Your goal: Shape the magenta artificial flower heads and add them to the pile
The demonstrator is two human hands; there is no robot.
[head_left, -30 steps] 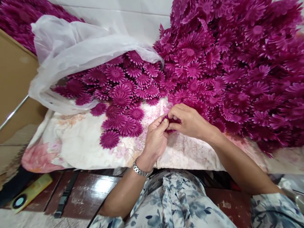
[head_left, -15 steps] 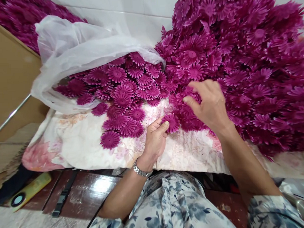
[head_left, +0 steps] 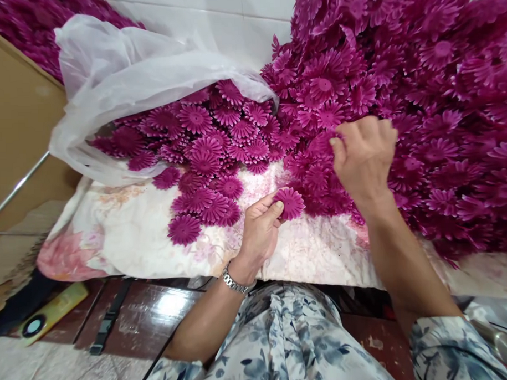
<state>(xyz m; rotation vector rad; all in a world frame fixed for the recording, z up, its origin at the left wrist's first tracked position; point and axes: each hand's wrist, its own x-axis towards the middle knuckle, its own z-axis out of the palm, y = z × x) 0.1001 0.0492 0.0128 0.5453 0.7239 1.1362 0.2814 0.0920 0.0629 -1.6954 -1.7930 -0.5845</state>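
A magenta flower piece (head_left: 292, 203) with many thin petals is pinched between thumb and fingers of my left hand (head_left: 261, 226), low over the front of the floral cloth. My right hand (head_left: 366, 155) is raised at the near side of a large heap of magenta flowers (head_left: 438, 128), its fingers curled toward the thumb. What the right fingertips hold, if anything, is too small to make out. Left of my left hand, a smaller group of flower pieces (head_left: 205, 158) spills from a white plastic bag (head_left: 150, 77) onto the cloth.
The floral cloth (head_left: 134, 238) covers the work surface. A cardboard box (head_left: 18, 109) and a metal rod (head_left: 20, 190) stand at the left. Below lie a yellow object (head_left: 56, 313) and a black strap with a buckle (head_left: 104, 328). White tiles (head_left: 214, 14) form the back wall.
My right hand has moved right and slightly up over the heap. My left hand stays nearly in place, and its flower piece has shifted slightly to the right.
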